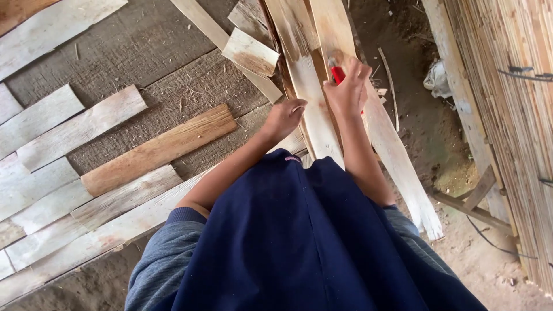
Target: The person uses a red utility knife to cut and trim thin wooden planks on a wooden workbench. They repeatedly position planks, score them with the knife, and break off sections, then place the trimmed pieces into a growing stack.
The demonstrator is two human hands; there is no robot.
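My right hand [348, 89] is closed around a red-handled tool [337, 73], pressing it against a long pale wooden slat [397, 155] that runs from the top middle down to the right. My left hand [285, 118] rests with curled fingers against a second whitish slat [314, 109] just left of it, steadying it. Both slats lie side by side over darker planks. The tool's working end is hidden by my fingers. My dark blue garment [299, 242] fills the lower middle of the view.
Many pale wood slats [75, 129] and a browner one [158, 150] lie spread on grey planks [144, 52] at left. A short offcut [250, 53] sits above. A wall of thin stacked strips [512, 115] stands right, over dirt ground [429, 132] with a wooden brace [475, 198].
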